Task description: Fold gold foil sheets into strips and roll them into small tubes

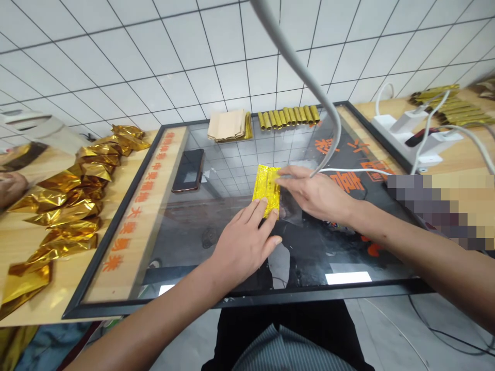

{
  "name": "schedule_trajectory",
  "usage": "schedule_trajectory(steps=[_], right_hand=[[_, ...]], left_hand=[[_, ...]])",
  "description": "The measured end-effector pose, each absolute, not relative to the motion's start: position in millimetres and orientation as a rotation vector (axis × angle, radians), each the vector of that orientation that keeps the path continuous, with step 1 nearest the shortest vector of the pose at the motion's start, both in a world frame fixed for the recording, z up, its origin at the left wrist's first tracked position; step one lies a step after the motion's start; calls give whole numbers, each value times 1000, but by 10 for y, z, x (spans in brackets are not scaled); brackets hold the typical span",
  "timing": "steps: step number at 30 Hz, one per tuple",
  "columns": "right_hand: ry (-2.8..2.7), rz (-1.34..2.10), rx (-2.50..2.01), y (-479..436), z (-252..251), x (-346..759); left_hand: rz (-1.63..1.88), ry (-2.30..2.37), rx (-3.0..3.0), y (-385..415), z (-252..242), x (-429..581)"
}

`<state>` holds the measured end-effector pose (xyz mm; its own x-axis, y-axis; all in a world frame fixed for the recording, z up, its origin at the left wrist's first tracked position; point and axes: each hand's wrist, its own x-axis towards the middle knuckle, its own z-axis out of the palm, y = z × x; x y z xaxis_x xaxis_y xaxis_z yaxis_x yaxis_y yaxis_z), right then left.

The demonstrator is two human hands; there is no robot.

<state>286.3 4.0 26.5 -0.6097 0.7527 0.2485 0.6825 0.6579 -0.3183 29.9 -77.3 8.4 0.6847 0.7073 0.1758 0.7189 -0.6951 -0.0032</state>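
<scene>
Both hands flat on the gold foil sheet (266,189) mid-worktop (216,226): left hand (242,246) pins its near edge, right hand (315,193) its right edge, fingers extended, gripping nothing. Rolled foil tubes (288,116) lie far; crumpled foil (73,196) left.

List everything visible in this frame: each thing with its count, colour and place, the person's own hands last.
folded foil sheet: one, gold, middle of glass panel, under both hands
rolled foil pieces: a row, count unclear, gold, far edge of glass
paper stack: one, tan, far edge, left of the rolls
phone: one, black, left part of glass
crumpled foil pile: many, gold, wooden table at left
power strip: one, white, right table
cable: one, grey, hanging from above
left hand: fingers flat on sheet's near end
right hand: fingers pressing sheet's right edge
</scene>
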Motion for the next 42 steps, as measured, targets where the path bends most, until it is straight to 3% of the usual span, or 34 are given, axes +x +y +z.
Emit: schedule_trajectory(steps=[22, 36, 42], right_hand=[[-2748, 343, -710, -119, 204, 3040], [-2730, 129, -611, -118, 177, 3003], [-2757, 293, -576, -180, 150, 2896]], left_hand=[[-252, -1065, -2963, -684, 121, 153], [-369, -949, -2819, -874, 85, 190], [-411, -999, -2837, -932, -3, 194]])
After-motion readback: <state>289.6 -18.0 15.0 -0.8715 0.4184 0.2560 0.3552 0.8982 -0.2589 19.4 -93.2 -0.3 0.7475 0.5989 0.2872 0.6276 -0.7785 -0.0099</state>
